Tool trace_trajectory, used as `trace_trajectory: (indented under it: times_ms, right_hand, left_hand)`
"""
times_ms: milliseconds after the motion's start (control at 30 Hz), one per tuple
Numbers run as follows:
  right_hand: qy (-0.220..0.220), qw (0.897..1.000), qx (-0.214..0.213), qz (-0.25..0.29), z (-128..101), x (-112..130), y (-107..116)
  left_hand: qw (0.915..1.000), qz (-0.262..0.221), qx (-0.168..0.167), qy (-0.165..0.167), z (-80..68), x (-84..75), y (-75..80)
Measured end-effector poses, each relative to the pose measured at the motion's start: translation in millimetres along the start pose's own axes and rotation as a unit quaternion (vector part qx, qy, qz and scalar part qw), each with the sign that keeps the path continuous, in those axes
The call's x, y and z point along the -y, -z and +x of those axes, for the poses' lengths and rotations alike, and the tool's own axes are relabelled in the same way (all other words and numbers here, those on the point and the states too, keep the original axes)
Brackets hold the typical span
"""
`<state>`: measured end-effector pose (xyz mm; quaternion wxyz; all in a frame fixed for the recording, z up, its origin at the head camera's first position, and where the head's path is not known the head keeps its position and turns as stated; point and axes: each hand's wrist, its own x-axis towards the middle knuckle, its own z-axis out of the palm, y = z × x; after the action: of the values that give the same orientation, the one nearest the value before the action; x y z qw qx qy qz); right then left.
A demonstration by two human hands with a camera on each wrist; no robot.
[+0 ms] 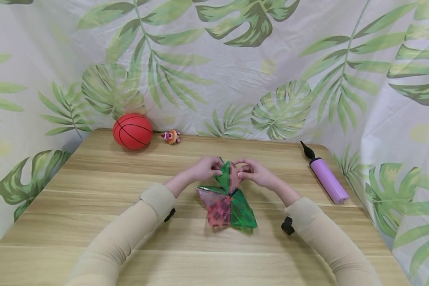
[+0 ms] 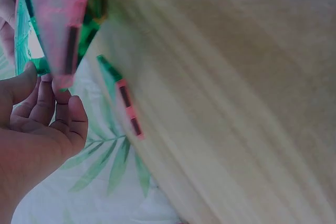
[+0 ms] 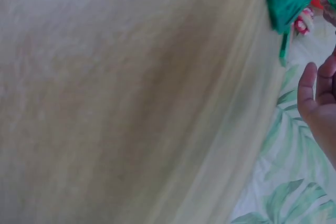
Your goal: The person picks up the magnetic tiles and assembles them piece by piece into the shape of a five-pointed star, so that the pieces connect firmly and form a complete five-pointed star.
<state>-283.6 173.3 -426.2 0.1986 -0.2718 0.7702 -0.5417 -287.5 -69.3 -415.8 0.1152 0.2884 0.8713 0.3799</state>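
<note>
A star-like build of translucent magnetic tiles, pink and green, stands at the middle of the table. My left hand pinches a green tile at the far side of the build. In the left wrist view, the thumb and fingers of that hand are on the edge of the green tile. Opposite it, my right hand pinches the adjoining pink tile between thumb and fingers. Only part of the right hand shows in the right wrist view, where its fingertips are cut off.
On the wooden table, a red basketball and a small toy figure lie at the back left. A purple hand pump lies near the right edge. Behind hangs a leaf-patterned cloth.
</note>
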Motion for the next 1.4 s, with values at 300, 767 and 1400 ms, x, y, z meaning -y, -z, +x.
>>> trace_trajectory:
  times_ms: [300, 767, 1400]
  right_hand:
    - [-0.045, 0.999, 0.009, -0.012, 4, -18, 2]
    - [-0.034, 0.986, 0.023, -0.16, 11, -25, -7]
    - [0.023, 0.954, -0.001, -0.3, -49, 17, -37]
  left_hand:
    - [0.999, 0.043, 0.003, 0.008, 6.3, 10.8, -12.5]
    - [0.9976, 0.056, 0.036, 0.021, -1.3, 11.2, -15.4]
    - [0.9793, 0.172, -0.063, 0.087, 16.1, 51.2, 23.7]
